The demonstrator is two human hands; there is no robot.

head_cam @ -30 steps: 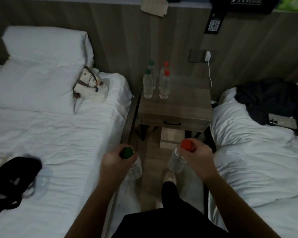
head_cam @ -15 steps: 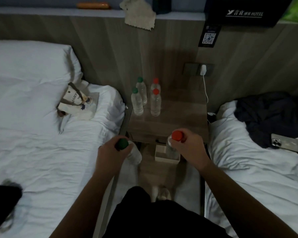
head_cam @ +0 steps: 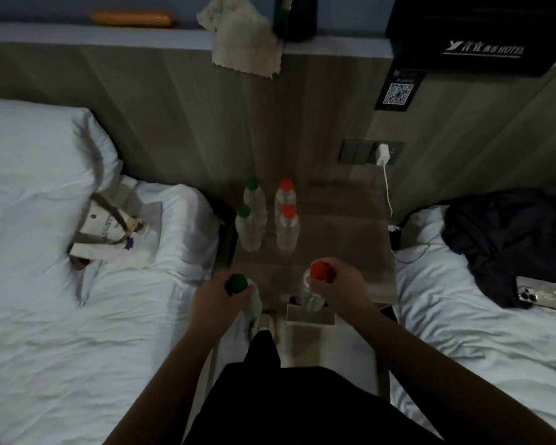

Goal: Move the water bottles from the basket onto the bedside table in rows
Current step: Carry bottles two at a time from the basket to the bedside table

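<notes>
We hold one water bottle in each hand, just short of the near edge of the bedside table (head_cam: 344, 239). Our left hand (head_cam: 217, 295) curls its fingers round the neck of a green-capped bottle (head_cam: 236, 283), out past the table's near left corner. Our right hand (head_cam: 341, 285) wraps round the neck of a red-capped bottle (head_cam: 321, 271), above the table's near edge. Both bottles hang upright, caps up. On the far left part of the table four bottles stand in two rows running near to far: two green-capped ones (head_cam: 247, 229) on the left and two red-capped ones (head_cam: 288, 229) just beside them on the right. A printed tote bag (head_cam: 109, 232) lies on the left bed, and a phone (head_cam: 540, 292) lies on the right bed near dark clothing (head_cam: 507, 232).
</notes>
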